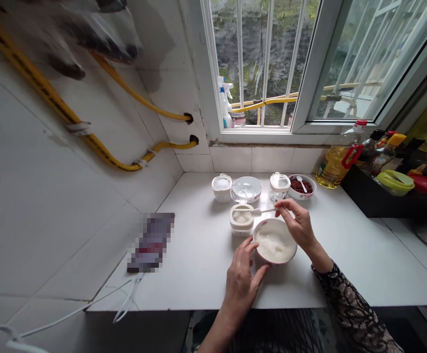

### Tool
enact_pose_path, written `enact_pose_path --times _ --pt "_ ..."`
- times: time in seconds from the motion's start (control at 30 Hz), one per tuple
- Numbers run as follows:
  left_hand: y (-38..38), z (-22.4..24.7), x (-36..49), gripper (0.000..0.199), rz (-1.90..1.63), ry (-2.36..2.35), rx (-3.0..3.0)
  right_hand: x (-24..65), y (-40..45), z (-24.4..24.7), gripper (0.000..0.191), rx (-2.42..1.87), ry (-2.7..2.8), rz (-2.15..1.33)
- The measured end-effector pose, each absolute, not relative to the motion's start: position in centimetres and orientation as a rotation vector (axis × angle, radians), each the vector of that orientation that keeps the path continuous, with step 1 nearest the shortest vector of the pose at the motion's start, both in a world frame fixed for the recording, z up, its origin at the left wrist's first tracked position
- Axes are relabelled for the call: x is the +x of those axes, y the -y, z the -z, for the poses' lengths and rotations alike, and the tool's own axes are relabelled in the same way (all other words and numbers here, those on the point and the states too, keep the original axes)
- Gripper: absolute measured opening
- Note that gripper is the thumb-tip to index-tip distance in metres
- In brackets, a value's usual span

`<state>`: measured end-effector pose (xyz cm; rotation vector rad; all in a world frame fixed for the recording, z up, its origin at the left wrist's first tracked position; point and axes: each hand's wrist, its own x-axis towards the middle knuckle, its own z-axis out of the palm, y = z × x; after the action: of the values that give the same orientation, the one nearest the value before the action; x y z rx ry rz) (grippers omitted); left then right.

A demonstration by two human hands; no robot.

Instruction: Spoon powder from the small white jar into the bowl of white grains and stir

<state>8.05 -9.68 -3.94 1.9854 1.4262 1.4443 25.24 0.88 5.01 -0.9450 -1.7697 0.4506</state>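
Observation:
A white bowl with pale powder or fine grains in it stands near the front of the counter. My left hand steadies it, fingers at the left rim and thumb along the near side. Between the thumb and fingertips of my right hand is the handle of a small white spoon, held above the bowl's far edge. Its head points left, at the mouth of an open-lidded white jar with pale contents. The jar stands just behind and left of the bowl.
Behind stand a jar of white contents, a white bowl, another lidded jar and a bowl of dark red pieces with a spoon. An oil bottle and black condiment box are right. A pixelated flat object lies left, near white cables.

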Motion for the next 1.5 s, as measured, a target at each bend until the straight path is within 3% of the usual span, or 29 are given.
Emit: enact_pose_path --times 0.13,0.4,0.67,1.03,1.3,1.5 --pt "9.7 3.9 8.0 0.041 -1.438 -1.431 1.980 27.3 -1.1 -4.8 0.015 -0.994 1.832 -0.429" --pt "9.7 4.0 8.0 0.041 -1.430 -1.427 1.970 26.8 -1.0 -4.4 0.022 -0.687 2.298 -0.257" --pt "9.6 4.0 8.0 0.040 -1.448 -1.420 1.984 27.1 -1.2 -4.0 0.021 -0.800 2.266 -0.172" --pt "9.6 4.1 8.1 0.041 -1.458 -1.431 1.981 27.3 -1.4 -4.3 0.020 -1.038 1.954 -0.514" --pt "9.6 4.2 8.1 0.043 -1.441 -1.425 1.988 27.0 -1.6 -4.3 0.016 -1.151 1.641 -0.972" --pt "9.6 4.2 8.1 0.044 -1.442 -1.425 1.992 26.9 -1.8 -4.2 0.015 -1.197 1.568 -1.028"
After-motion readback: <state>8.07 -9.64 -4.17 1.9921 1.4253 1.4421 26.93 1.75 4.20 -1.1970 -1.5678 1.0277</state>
